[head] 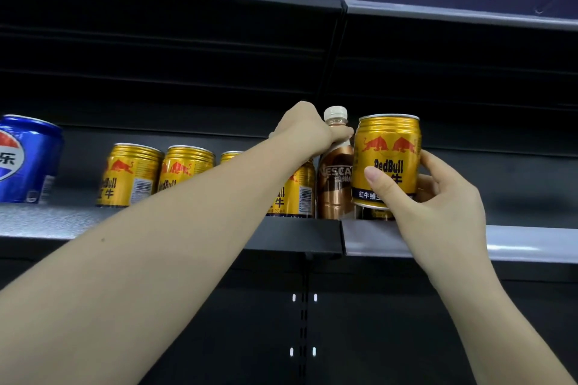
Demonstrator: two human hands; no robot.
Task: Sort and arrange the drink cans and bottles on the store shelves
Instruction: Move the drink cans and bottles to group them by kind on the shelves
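My right hand (438, 197) grips a gold Red Bull can (387, 156), held upright and lifted a little above the shelf (531, 244); another gold can (380, 213) shows just under it. My left hand (308, 128) is closed around the neck of a brown Nescafe bottle (334, 184) with a cream cap, standing right beside that can. Left of the bottle, a row of gold Red Bull cans (129, 175) stands on the shelf, partly hidden by my left forearm. A blue Pepsi can (28, 159) stands at the far left.
The shelf's right section beyond my right hand holds nothing visible. An upper shelf edge (438, 12) runs overhead. A dark back panel with a slotted upright (303, 322) lies below the shelf.
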